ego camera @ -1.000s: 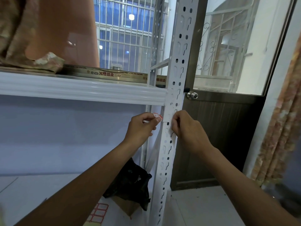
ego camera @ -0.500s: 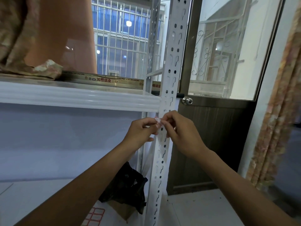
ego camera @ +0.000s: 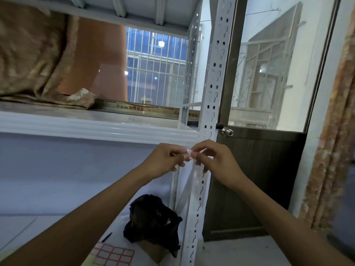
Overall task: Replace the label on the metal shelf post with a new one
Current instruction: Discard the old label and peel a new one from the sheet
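A small crumpled label (ego camera: pixel 189 153), white with red edging, is pinched between the fingertips of my left hand (ego camera: pixel 163 160) and my right hand (ego camera: pixel 215 162). Both hands meet just in front of the white perforated metal shelf post (ego camera: pixel 213 89), a little below the white shelf board (ego camera: pixel 96 127). The label is off the post; the post's face at hand height is partly hidden by my right hand. A sheet of red-bordered blank labels (ego camera: pixel 113 254) lies on the lower shelf near the bottom edge.
A black plastic bag (ego camera: pixel 151 217) sits on a cardboard piece on the lower shelf beside the post. A dark pen (ego camera: pixel 107 237) lies next to the label sheet. Folded fabric (ego camera: pixel 34 60) rests on the upper shelf. A brown door with a knob (ego camera: pixel 227 131) stands behind the post.
My right hand left the post and came to the label that my left hand held; now both pinch it. The camera tilted upward.
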